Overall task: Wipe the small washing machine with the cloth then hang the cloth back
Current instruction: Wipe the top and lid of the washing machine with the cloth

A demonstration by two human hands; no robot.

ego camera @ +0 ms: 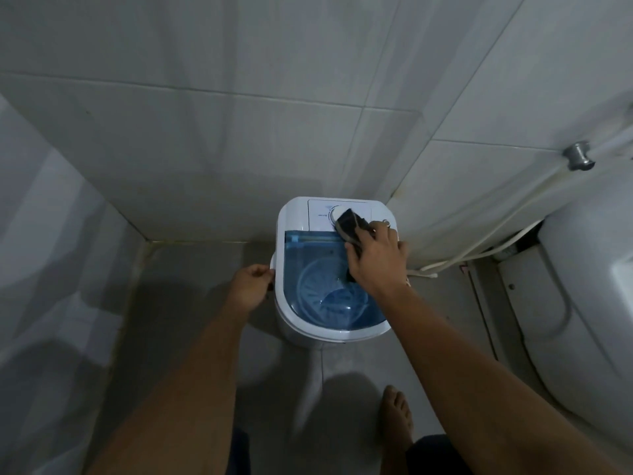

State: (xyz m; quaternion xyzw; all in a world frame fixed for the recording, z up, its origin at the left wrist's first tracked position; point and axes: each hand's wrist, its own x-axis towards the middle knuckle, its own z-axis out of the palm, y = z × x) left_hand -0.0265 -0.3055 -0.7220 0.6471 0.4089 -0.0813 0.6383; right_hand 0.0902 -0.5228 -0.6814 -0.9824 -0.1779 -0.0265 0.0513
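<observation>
A small white washing machine (291, 317) with a see-through blue lid (308, 265) stands on the floor in the corner against the tiled wall. My right hand (376, 258) is shut on a dark cloth (351, 222) and presses it on the white control panel, over the round knob (337, 214) at the back of the machine. My left hand (251, 286) grips the handle on the machine's left side.
A white toilet (589, 303) stands to the right, with a white hose (479, 248) and a metal wall fitting (579, 156) beside it. My bare right foot (395, 419) is on the grey floor behind the machine. Tiled walls close in at left and back.
</observation>
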